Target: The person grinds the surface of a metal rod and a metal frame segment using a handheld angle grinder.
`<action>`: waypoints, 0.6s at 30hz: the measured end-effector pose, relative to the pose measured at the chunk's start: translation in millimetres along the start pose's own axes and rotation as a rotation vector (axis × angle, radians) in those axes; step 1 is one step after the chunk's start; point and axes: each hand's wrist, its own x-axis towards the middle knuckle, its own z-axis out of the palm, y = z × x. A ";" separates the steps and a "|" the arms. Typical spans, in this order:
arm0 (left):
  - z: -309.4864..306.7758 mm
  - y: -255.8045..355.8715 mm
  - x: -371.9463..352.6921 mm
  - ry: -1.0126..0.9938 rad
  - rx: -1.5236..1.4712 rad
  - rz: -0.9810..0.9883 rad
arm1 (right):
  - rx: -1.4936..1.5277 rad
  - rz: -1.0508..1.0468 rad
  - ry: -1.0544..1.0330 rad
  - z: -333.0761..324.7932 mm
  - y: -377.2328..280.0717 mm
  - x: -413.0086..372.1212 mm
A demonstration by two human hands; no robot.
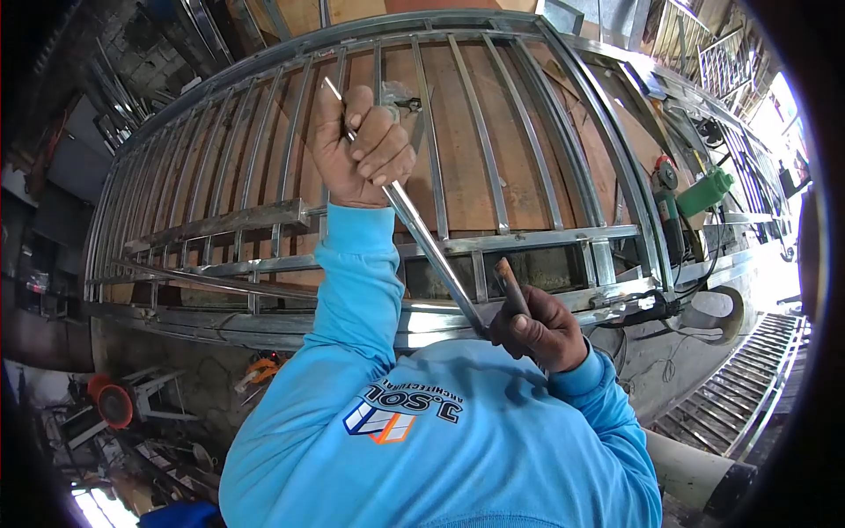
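Observation:
My left hand [365, 145] is closed around a shiny metal rod [422, 233], whose thin upper end sticks out past the thumb. The rod slants down in front of my chest to my right hand [541, 330]. Fingers and thumb of the right hand are closed on a short dark metal piece [512, 289] with a worn, rusty-brown tip. The rod's lower end meets the right fingers; whether it joins the dark piece is hidden. Beyond both hands lies a large metal grille frame [493, 238] of parallel bars.
Brown boards [466, 132] show beneath the grille bars. A loose length of metal [220, 224] lies across the frame at left. To the right are an angle grinder [669, 207], a green bottle [707, 191] and cables. Another barred panel [739, 378] lies at lower right.

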 end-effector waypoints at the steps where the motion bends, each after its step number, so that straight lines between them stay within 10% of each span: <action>1: 8.5 -3.4 2.7 0.183 0.105 0.038 | -0.038 -0.027 -0.005 -4.2 5.3 0.1; 5: 21.9 -5.4 11.1 0.573 0.378 0.059 | -0.134 -0.032 0.040 -5.7 -1.7 3.9; 8: 16.0 -0.4 9.5 0.423 0.246 0.107 | -0.340 -0.065 -0.019 -8.4 -10.8 5.6; 12: 38.9 6.7 9.8 -0.262 0.124 0.063 | -0.526 -0.201 -0.180 -22.5 -1.9 5.6; 18: 37.1 0.8 -4.7 0.014 0.094 -0.040 | -0.291 0.006 -0.196 -22.4 -1.0 5.0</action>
